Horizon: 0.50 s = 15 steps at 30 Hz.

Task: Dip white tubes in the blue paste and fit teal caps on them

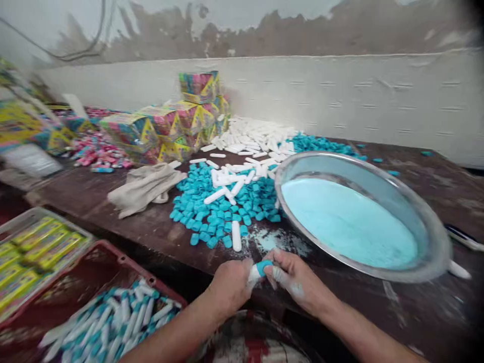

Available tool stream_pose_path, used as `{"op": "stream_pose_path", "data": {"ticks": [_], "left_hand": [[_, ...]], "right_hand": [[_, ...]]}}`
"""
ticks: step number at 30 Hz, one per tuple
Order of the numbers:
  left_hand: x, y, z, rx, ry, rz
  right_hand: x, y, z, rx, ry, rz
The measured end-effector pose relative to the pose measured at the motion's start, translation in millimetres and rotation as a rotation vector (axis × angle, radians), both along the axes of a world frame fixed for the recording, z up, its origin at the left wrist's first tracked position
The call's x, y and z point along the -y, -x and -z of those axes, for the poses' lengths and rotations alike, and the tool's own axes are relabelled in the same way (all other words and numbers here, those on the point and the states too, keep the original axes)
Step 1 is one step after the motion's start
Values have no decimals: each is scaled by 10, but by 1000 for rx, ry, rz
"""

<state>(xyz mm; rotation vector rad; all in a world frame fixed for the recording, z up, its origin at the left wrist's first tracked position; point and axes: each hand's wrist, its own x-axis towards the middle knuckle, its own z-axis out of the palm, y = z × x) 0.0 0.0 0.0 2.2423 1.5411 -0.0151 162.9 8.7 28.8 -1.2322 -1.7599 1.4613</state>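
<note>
Low at the table's front edge, my left hand [233, 283] is closed round the white body of a small tube [255, 273]. The fingers of my right hand [289, 275] pinch the blue cap at the tube's other end. Blue powder marks the right thumb and fingers. Just beyond both hands a single white tube [236, 236] lies on the dark table, beside a heap of blue caps [212, 222]. More white tubes [253, 136] are piled behind and partly on the caps. A metal basin [434, 247] of light blue powder [348, 222] stands to the right.
A red crate [109, 249] of capped tubes [124, 317] and a tray of yellow packets [41, 242] are at lower left. A crumpled cloth [145, 186] lies left of the caps. Colourful boxes [162, 126] are stacked behind. More blue caps [321, 144] lie behind the basin.
</note>
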Motion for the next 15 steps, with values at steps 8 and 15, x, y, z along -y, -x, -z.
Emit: {"op": "stream_pose_path", "data": {"ticks": [8, 15], "left_hand": [[698, 1637, -82, -174, 201, -372], [457, 1770, -61, 9, -94, -408]], "right_hand": [[52, -97, 115, 73, 126, 52], [-35, -89, 228, 200, -43, 53]]}}
